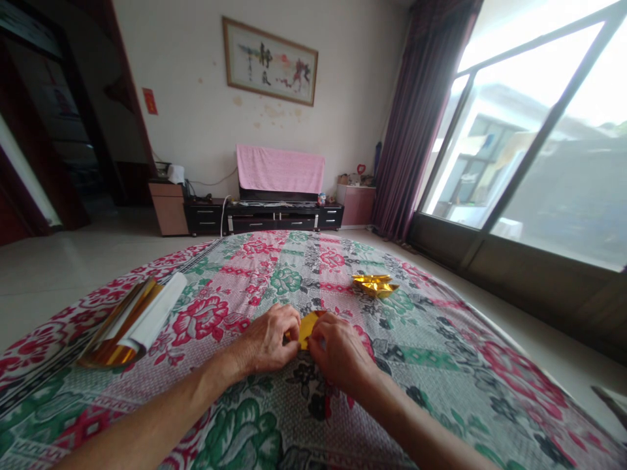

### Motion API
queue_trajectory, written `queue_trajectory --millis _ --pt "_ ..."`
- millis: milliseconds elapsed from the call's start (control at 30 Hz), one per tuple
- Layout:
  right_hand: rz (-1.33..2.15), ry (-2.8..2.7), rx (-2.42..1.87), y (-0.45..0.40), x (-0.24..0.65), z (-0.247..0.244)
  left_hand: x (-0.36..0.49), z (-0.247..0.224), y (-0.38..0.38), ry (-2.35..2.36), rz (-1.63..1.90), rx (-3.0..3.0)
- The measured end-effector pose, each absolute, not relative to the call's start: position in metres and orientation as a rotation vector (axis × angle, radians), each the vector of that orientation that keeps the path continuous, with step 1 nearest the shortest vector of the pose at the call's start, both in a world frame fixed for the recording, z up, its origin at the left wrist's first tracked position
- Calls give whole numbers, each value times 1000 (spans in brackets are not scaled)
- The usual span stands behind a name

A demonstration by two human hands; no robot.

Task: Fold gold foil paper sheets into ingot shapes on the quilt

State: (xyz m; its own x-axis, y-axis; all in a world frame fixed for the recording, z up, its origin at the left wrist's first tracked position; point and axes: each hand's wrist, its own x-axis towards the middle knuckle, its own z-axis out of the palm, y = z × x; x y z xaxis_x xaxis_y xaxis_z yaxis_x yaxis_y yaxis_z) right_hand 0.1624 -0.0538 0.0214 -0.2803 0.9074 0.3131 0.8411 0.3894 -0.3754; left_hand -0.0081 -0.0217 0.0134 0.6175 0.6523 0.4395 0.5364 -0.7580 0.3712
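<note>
A small piece of gold foil paper (308, 326) lies on the flowered cloth between my hands. My left hand (275, 338) pinches its left side, fingers curled and thumb pressed in. On its right side, my right hand (340, 346) also grips the paper with bent fingers. Both hands cover most of its edges, so its full shape is hidden. Beyond my right hand sit folded gold paper ingots (376, 285), close together. To the left rests a loosely curled stack of gold and white paper sheets (134, 320).
A patterned tablecloth (230, 405) with red and green flowers covers the round table. Past its far edge stands a low black cabinet (272, 219), with a pink cloth (281, 170) draped over something on it. A large window (529, 137) and a purple curtain (416, 124) are at right.
</note>
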Motion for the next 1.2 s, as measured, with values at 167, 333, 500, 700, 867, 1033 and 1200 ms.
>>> queue_trajectory --millis 167,333,500,700,867,1033,1200 --pt "205 -2162 -1521 -54 162 21 -9 13 -22 981 803 2661" --pt "215 -2143 -1532 -55 162 22 -11 13 -22 977 782 2654" --pt "225 -2119 -1538 -55 162 23 -11 13 -23 991 759 2649" --pt "221 -2099 -1536 -55 161 22 -10 16 -24 1011 716 2628" --pt "217 -2160 -1409 -55 171 25 -10 19 -26 1032 710 2607" --pt "190 -2112 -1436 -56 192 35 -9 19 -25 1035 704 2615" --pt "256 -2230 -1429 -59 194 34 -9 18 -25 1024 745 2602"
